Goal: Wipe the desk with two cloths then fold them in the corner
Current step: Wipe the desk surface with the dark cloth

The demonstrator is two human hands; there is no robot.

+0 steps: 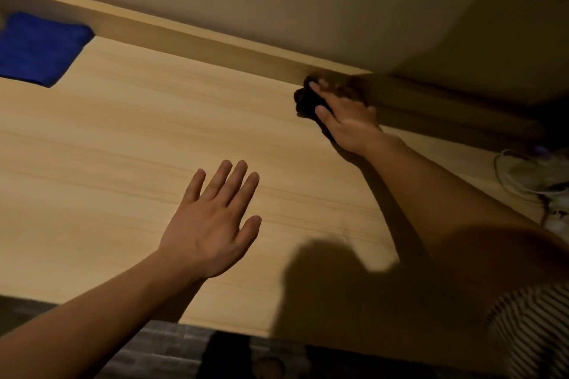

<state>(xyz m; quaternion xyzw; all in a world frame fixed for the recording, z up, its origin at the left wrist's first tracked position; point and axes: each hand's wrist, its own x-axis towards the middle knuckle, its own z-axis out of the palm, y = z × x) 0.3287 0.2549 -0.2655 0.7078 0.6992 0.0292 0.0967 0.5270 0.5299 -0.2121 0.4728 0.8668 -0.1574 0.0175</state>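
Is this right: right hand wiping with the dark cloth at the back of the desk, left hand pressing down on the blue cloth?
Not quite. In the head view the left hand is open and empty over bare desk; the blue cloth lies untouched at the far left corner. The rest holds: the right hand is on the dark cloth at the back of the desk.

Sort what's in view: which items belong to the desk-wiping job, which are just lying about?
Job:
- dark cloth, bunched under the right hand at the back ledge
- blue cloth, folded flat, far left corner
- desk
- left hand, open, holding nothing

Lying about:
- white cable clutter, right edge; too dim to identify
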